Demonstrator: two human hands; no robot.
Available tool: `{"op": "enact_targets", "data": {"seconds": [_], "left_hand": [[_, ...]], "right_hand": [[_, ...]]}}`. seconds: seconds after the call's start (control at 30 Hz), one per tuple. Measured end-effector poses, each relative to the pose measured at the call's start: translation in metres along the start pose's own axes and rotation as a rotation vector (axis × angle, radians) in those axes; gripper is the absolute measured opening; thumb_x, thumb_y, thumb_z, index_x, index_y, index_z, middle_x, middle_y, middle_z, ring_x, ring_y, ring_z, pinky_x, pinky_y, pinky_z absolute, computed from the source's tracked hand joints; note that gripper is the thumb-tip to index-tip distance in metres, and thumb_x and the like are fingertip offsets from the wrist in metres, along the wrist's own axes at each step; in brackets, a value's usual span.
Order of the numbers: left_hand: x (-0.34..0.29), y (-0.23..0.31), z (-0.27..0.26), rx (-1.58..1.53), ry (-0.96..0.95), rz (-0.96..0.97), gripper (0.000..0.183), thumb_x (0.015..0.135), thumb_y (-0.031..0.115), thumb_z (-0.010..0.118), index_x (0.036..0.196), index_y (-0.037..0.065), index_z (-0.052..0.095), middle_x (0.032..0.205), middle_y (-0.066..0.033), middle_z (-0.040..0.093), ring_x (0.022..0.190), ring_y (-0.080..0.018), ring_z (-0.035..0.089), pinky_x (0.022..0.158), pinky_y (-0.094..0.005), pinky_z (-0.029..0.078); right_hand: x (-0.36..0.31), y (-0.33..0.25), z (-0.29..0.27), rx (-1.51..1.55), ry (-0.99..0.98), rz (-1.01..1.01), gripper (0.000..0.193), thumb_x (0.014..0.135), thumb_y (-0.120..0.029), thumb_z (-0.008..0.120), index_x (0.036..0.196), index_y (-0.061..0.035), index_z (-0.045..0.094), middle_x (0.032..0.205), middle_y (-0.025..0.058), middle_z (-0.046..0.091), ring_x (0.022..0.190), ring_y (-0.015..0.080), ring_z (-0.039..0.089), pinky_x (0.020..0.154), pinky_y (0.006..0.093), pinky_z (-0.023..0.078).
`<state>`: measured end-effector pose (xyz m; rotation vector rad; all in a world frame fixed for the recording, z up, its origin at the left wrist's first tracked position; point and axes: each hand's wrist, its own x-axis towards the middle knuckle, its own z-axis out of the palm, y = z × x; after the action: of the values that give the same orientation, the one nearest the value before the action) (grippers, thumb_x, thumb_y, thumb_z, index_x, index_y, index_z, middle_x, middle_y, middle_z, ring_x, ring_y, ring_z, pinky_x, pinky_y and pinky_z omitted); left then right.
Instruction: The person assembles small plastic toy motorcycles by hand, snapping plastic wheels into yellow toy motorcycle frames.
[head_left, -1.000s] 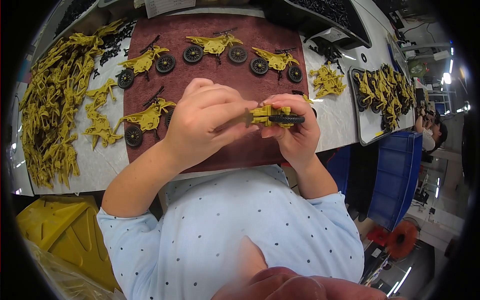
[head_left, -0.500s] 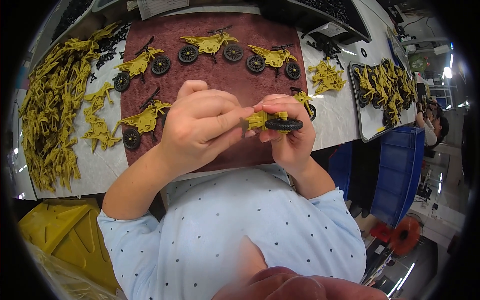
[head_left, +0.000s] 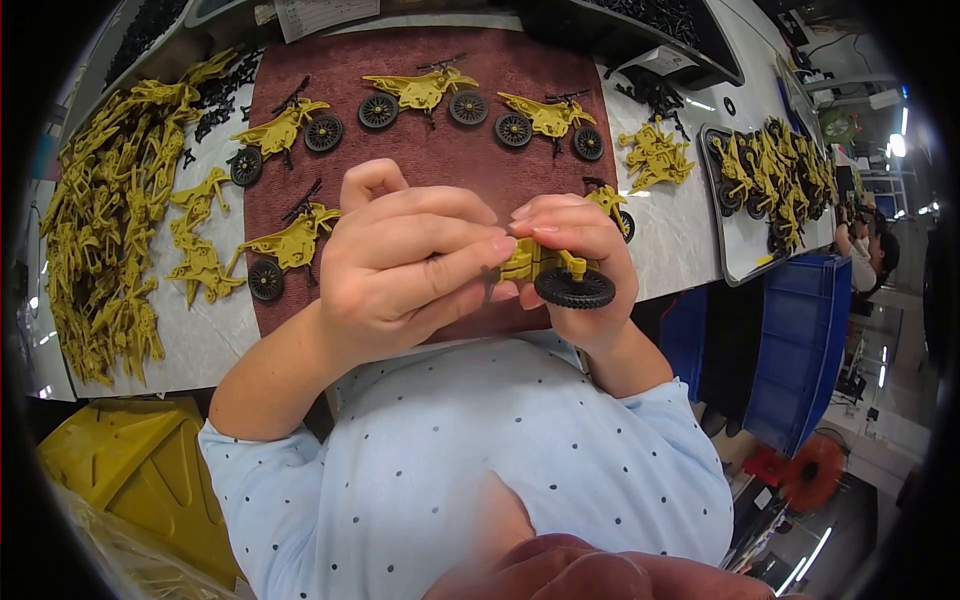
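Observation:
A yellow toy motorcycle (head_left: pixel 518 263) with a black spoked wheel (head_left: pixel 575 288) is held between my two hands above the front of the maroon cloth. My right hand (head_left: pixel 590 245) wraps its fingers round the body near the wheel. At the other end, the thumb and fingertips of my left hand (head_left: pixel 395 260) are pinched together. A small dark piece (head_left: pixel 489 286) pokes out beneath those fingertips; its kind is hidden. Around the hands lie more toy motorcycles with black wheels and handlebars, such as one at the top middle (head_left: pixel 418 92), one upper right (head_left: pixel 548 118) and one left (head_left: pixel 290 240).
A large heap of yellow motorcycle bodies (head_left: pixel 105 220) covers the table's left side. Small black parts (head_left: pixel 655 95) and several yellow bodies (head_left: pixel 655 155) lie right of the maroon cloth (head_left: pixel 450 160). A tray (head_left: pixel 735 262) holds assembled toys; blue crates (head_left: pixel 795 350) stand below.
The toy motorcycle has tilted in my hands, so its wheel now shows more of its spoked side and sits slightly lower. Both hands keep their grip.

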<state>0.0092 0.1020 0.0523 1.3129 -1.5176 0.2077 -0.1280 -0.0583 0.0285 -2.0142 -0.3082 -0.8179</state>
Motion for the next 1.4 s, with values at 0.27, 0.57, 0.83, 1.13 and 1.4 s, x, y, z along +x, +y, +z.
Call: {"op": "enact_targets", "data": {"seconds": [0.27, 0.57, 0.83, 1.13, 1.4], "left_hand": [[-0.001, 0.002, 0.001, -0.008, 0.013, -0.045, 0.035, 0.057, 0.004, 0.076, 0.092, 0.006, 0.070, 0.080, 0.0001, 0.067, 0.078, -0.0163, 0.065, 0.068, -0.0319, 0.028], [0.005, -0.007, -0.004, 0.061, 0.004, -0.076, 0.031, 0.065, 0.012, 0.079, 0.094, 0.005, 0.070, 0.085, -0.0032, 0.068, 0.084, -0.0213, 0.065, 0.074, -0.0338, 0.036], [-0.001, -0.010, -0.005, 0.508, 0.069, 0.215, 0.031, 0.063, 0.011, 0.073, 0.092, 0.003, 0.070, 0.089, -0.0073, 0.067, 0.082, -0.0234, 0.065, 0.070, -0.0322, 0.039], [-0.004, -0.016, 0.005, 0.571, 0.062, 0.371, 0.017, 0.064, 0.008, 0.075, 0.080, 0.005, 0.072, 0.093, -0.0041, 0.066, 0.080, -0.0188, 0.059, 0.067, -0.0323, 0.041], [0.002, -0.021, 0.014, 0.230, 0.133, 0.197, 0.044, 0.068, 0.022, 0.079, 0.106, 0.003, 0.065, 0.111, -0.0085, 0.061, 0.103, -0.0208, 0.054, 0.081, -0.0364, 0.047]], "right_hand": [[0.000, -0.006, 0.007, 0.083, 0.035, 0.086, 0.041, 0.086, -0.026, 0.069, 0.112, 0.0001, 0.052, 0.104, 0.0135, 0.057, 0.096, 0.0255, 0.058, 0.081, 0.0364, 0.049], [0.011, -0.003, 0.014, 0.225, 0.192, 0.131, 0.037, 0.073, -0.006, 0.076, 0.106, -0.0028, 0.058, 0.102, 0.0123, 0.064, 0.097, 0.0262, 0.059, 0.085, 0.0345, 0.048], [0.012, 0.002, 0.002, -0.037, 0.118, 0.227, 0.056, 0.085, -0.016, 0.070, 0.132, -0.0016, 0.043, 0.131, 0.0187, 0.049, 0.120, 0.0266, 0.048, 0.102, 0.0369, 0.036], [0.009, 0.000, -0.018, 1.161, 0.243, 0.735, 0.050, 0.097, -0.027, 0.046, 0.134, 0.0064, 0.041, 0.123, 0.0197, 0.056, 0.106, 0.0250, 0.060, 0.092, 0.0371, 0.049], [-0.001, 0.002, -0.016, 0.616, 0.367, 0.709, 0.039, 0.088, -0.005, 0.066, 0.123, 0.0030, 0.053, 0.114, 0.0083, 0.062, 0.099, 0.0129, 0.060, 0.088, 0.0250, 0.047]]}}
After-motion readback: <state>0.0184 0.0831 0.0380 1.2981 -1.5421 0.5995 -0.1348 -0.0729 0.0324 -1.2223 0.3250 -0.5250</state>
